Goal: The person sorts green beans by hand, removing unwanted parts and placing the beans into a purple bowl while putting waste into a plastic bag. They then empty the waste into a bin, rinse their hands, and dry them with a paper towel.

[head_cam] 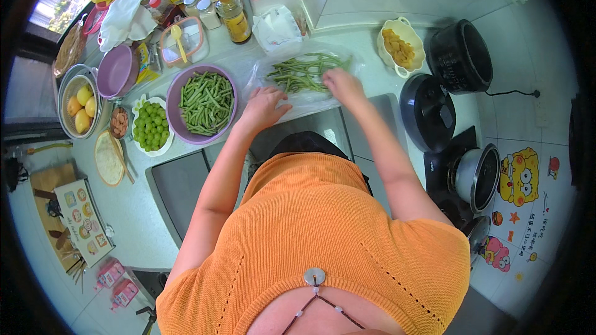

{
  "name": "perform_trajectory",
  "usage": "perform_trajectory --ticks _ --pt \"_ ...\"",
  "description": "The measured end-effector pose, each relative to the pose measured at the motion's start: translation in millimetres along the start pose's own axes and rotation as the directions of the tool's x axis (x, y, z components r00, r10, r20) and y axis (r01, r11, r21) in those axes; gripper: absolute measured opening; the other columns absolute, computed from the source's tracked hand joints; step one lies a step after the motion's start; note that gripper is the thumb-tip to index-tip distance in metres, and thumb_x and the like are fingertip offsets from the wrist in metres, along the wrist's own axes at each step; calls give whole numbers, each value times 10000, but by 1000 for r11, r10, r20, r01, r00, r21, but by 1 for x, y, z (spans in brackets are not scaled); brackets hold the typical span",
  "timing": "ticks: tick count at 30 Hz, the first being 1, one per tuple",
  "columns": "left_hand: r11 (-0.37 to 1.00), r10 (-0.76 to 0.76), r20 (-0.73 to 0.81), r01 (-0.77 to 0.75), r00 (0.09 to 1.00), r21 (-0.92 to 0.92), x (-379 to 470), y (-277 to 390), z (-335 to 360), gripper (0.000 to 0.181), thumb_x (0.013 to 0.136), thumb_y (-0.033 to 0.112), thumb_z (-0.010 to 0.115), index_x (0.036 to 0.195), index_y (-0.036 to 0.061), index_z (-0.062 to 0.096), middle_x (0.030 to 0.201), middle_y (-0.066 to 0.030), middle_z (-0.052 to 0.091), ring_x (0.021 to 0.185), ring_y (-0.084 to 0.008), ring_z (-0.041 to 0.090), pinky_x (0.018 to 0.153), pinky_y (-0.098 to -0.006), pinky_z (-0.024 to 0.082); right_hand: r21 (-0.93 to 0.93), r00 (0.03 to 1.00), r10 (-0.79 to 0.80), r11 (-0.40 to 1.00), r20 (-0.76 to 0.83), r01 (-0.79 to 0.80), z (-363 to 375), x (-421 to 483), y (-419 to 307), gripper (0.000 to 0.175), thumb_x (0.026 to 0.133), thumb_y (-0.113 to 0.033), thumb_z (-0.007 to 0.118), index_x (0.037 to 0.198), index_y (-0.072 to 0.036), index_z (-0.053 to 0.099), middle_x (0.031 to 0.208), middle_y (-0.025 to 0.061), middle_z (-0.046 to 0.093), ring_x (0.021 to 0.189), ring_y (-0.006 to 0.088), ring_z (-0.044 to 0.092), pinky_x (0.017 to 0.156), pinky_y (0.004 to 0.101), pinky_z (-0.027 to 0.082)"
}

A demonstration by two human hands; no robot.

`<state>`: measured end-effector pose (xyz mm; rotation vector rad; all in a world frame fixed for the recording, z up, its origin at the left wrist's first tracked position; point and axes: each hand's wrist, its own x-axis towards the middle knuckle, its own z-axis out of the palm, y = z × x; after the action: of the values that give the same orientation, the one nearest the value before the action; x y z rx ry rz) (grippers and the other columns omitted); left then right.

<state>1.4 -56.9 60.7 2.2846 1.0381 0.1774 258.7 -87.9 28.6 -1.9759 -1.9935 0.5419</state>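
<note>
Long green beans (302,72) lie loosely on a clear plastic bag (253,81) spread over the counter in front of me. My left hand (264,106) rests at the bag's near left side, fingers apart and thumb pointing towards the beans. At the right end of the beans, my right hand (343,84) touches them with curled fingers; whether a bean is pinched there is hidden. Left of my left hand stands a purple plastic basin (173,121) holding many short-cut green bean pieces (207,102).
Green grapes (151,125) fill a white dish beside the basin. An oil bottle (235,21) and several jars stand behind. To the right are a scalloped bowl (419,49) of yellow food, a black cooker pot (461,58), its lid unit (426,111) and a steel pot (470,179).
</note>
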Motion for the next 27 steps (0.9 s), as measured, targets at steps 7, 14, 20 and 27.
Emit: perform_trajectory --ticks 7,14,20,27 --pt "961 -16 -214 -44 977 -274 -4 8 -24 164 826 143 568 936 30 615 919 -137 608 798 -276 595 710 -345 470 -154 986 75 983 -152 -99 29 28 -12 145 747 -151 617 890 -126 609 939 77 567 828 306 595 706 416 481" --pt "881 -127 -333 -48 934 -470 -28 -4 -46 171 794 59 584 963 45 608 900 -118 606 725 -227 592 642 -302 480 -85 992 98 991 -80 -105 -22 11 -43 148 752 -175 627 896 -144 643 911 57 613 865 269 592 717 399 474" --pt "872 -77 -426 -146 902 -467 -36 10 -84 294 785 58 609 1075 61 561 1142 -116 516 761 -207 593 688 -313 482 15 974 -26 999 -224 31 -81 -15 -96 153 751 -138 640 902 -137 664 928 39 619 828 245 593 695 358 472" --pt "959 151 -324 -218 934 -181 -56 4 -101 284 841 137 564 1107 37 559 855 -105 627 760 -199 608 687 -282 473 138 908 -112 973 -404 182 -98 -23 -173 150 746 -146 654 890 -105 665 849 55 622 772 237 596 677 323 475"
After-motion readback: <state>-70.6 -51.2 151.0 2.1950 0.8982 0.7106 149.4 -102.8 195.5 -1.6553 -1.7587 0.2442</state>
